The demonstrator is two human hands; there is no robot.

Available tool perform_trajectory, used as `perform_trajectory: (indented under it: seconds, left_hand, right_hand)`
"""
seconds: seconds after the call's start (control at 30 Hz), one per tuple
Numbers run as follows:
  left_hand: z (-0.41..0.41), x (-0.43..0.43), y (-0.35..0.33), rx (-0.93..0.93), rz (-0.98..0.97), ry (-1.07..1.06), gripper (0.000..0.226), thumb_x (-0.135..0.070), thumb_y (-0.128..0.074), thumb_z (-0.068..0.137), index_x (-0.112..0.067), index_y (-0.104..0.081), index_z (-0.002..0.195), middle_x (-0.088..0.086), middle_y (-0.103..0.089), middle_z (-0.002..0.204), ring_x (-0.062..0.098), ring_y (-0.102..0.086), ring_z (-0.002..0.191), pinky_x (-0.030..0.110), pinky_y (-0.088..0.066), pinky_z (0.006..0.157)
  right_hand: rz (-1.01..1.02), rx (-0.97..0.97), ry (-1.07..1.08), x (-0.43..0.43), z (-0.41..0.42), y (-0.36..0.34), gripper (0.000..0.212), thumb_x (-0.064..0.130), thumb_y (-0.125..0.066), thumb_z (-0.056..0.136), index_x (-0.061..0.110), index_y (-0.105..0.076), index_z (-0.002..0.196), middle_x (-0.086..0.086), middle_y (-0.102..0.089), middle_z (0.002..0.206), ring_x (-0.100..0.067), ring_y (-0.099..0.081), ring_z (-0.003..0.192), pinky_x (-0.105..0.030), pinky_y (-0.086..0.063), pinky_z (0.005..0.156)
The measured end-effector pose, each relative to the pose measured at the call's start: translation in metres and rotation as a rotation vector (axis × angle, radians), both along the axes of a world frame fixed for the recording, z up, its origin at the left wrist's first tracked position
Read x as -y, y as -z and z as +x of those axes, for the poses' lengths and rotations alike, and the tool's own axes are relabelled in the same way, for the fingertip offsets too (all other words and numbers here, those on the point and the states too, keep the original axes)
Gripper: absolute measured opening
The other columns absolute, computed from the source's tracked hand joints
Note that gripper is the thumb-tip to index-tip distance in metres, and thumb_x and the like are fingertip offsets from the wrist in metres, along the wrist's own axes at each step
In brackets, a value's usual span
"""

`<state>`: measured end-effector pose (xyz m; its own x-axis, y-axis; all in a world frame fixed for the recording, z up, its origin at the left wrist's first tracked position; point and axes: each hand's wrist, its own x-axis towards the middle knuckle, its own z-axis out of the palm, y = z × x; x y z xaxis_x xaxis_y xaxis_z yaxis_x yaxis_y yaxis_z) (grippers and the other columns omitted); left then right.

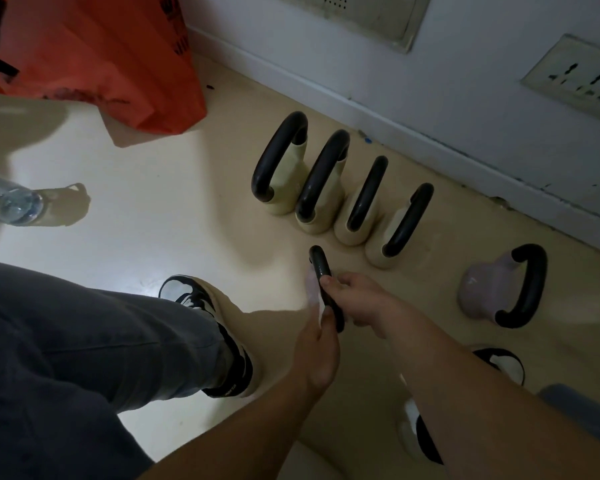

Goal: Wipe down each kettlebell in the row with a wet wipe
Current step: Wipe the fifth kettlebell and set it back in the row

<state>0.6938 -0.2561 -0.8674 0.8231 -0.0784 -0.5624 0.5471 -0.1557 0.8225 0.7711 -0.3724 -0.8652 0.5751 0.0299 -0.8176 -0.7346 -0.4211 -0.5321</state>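
Note:
Several cream kettlebells [321,188] with black handles stand in a row on the floor near the wall. A purple kettlebell [496,289] lies on its side to the right of them. In front of the row, my right hand [357,299] grips the black handle [321,268] of another kettlebell whose body is hidden behind my hands. My left hand [317,351] holds a white wet wipe [314,289] against that handle.
An orange bag [94,57] sits at the back left. A clear plastic bottle [11,200] lies at the left edge. My leg and sneaker [205,323] fill the lower left; another shoe [503,363] is at right. The wall carries a socket plate [579,77].

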Motion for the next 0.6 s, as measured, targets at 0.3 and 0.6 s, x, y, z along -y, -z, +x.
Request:
perform_trajectory:
  seconds: [0.3,0.6]
  left_hand:
    - [0.088,0.004,-0.045,-0.544,-0.44,-0.656,0.029,-0.029,-0.043,0.101,-0.012,-0.061,0.086,0.007,-0.069,0.07,0.027,-0.062,0.075,0.034,-0.05,0.067]
    - [-0.028,-0.025,0.007,-0.204,0.539,0.321,0.046,-0.051,-0.028,0.105,-0.025,-0.064,0.119,0.0,-0.072,0.108,0.018,-0.069,0.092,0.04,-0.058,0.086]
  right_hand:
    - [-0.014,0.059,0.005,-0.001,-0.002,0.0,0.04,0.052,-0.053,0.1,0.021,-0.069,0.12,-0.002,-0.072,0.114,-0.019,-0.066,0.106,-0.035,-0.052,0.094]
    - [0.029,0.04,-0.023,0.002,0.0,-0.006,0.044,0.051,-0.052,0.102,0.023,-0.066,0.134,-0.003,-0.069,0.123,-0.023,-0.062,0.119,-0.039,-0.046,0.107]
